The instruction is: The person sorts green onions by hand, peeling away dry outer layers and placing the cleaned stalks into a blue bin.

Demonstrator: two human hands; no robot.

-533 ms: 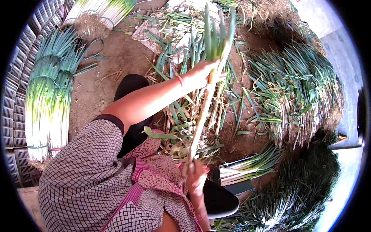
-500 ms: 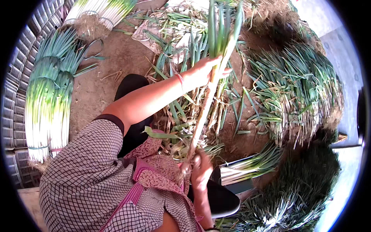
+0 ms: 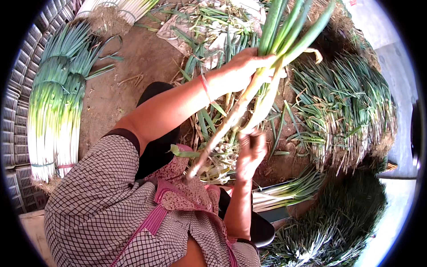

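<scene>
My left hand [image 3: 247, 66] is wrapped round a big green onion [image 3: 238, 109] just below where its leaves fan out. The onion lies slanted, leaves toward the far right, root end over my lap by the pink apron [image 3: 178, 191]. My right hand [image 3: 251, 153] is closed on the lower end of a pale outer layer [image 3: 265, 103], which stands away from the stalk and still joins it near my left hand. Beneath both hands lies a litter of stripped leaves and peelings [image 3: 218, 167].
Bundled clean green onions [image 3: 55, 115] lie at the left beside stacked plastic crates [image 3: 18, 98]. Unpeeled onions [image 3: 342, 107] are heaped at the right, with another dark leafy pile [image 3: 338, 213] nearer. A small batch of peeled onions [image 3: 284, 193] lies by my right knee.
My right hand has moved up and away from the root end, drawing an outer layer off the stalk. The onion has tilted, its leaves shifting right and its root end left.
</scene>
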